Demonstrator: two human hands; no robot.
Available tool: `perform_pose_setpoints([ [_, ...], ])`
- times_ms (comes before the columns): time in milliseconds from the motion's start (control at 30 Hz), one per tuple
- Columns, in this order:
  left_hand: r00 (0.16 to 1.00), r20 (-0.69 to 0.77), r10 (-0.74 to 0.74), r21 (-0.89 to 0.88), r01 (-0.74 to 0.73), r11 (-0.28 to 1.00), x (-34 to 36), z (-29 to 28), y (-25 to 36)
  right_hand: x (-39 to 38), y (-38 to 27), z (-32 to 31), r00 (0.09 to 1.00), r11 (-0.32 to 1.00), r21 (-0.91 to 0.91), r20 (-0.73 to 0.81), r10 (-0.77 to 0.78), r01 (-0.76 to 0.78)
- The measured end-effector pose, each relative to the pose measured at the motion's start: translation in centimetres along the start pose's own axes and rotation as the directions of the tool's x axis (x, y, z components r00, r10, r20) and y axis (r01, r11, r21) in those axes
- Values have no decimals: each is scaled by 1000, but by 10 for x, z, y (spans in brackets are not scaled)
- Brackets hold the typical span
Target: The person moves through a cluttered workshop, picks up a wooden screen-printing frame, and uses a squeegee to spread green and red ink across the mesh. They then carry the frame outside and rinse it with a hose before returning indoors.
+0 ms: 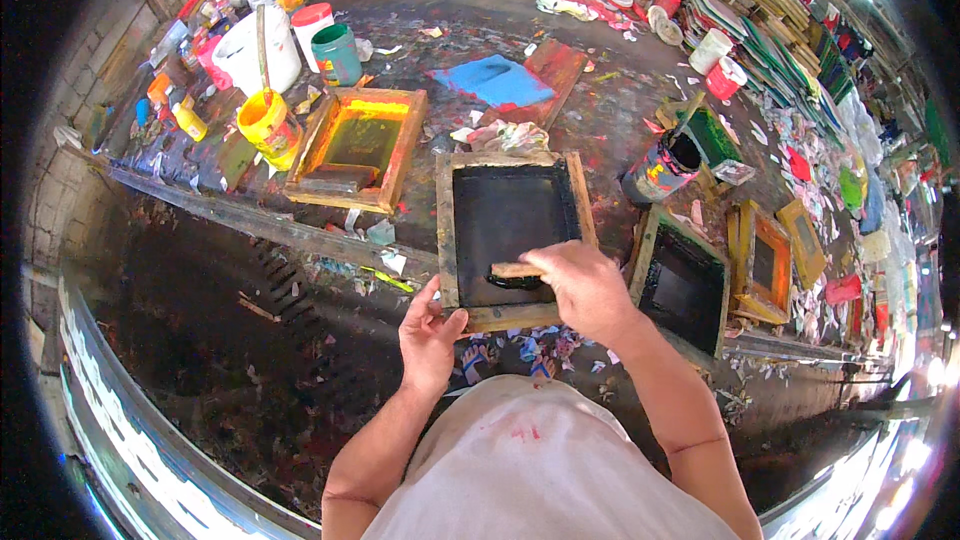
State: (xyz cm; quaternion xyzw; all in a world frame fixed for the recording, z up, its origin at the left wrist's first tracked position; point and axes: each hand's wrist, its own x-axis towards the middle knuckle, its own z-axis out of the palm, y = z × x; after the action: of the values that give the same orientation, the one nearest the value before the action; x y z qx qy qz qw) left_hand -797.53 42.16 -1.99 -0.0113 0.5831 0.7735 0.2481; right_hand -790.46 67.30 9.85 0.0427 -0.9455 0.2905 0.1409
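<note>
A wooden-framed screen (pixel 447 220) with a dark, black-coated mesh sits at the table's near edge in front of me. My left hand (pixel 430 335) grips its lower left corner, thumb on the front bar. My right hand (pixel 585 290) holds a short wooden squeegee (pixel 510 269) on the lower part of the mesh, with thick black ink along its lower edge. Just beyond the screen lies a crumpled rag (pixel 505 138).
A yellow-inked screen (pixel 302 150) and yellow bucket (pixel 268 135) are left; a blue board (pixel 490 80) lies behind. On the right stand a black-smeared can (pixel 655 165), another black screen (pixel 681 285) and orange-inked frames (pixel 760 260). Pots and paper scraps clutter the table (pixel 200 187).
</note>
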Motion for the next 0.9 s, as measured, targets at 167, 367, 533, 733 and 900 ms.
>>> perform_pose_setpoints([
  [167, 999, 8, -45, -12, 45, 999, -1, -7, 2, -8, 4, -54, 911, 984, 58, -373, 175, -166],
  [367, 887, 36, 460, 299, -449, 842, -11, -12, 9, -69, 25, -149, 752, 965, -147, -655, 71, -219],
  [533, 605, 278, 746, 457, -767, 451, -37, 13, 36, -164, 74, -176, 817, 852, -292, -526, 237, -435],
  [733, 639, 588, 496, 283, -737, 613, -63, 88, 37, -161, 133, -152, 850, 834, -309, -427, 308, -457],
  [900, 695, 669, 263, 473, -671, 571, -71, 152, 5, -151, 171, -133, 863, 819, -327, -364, 351, -471],
])
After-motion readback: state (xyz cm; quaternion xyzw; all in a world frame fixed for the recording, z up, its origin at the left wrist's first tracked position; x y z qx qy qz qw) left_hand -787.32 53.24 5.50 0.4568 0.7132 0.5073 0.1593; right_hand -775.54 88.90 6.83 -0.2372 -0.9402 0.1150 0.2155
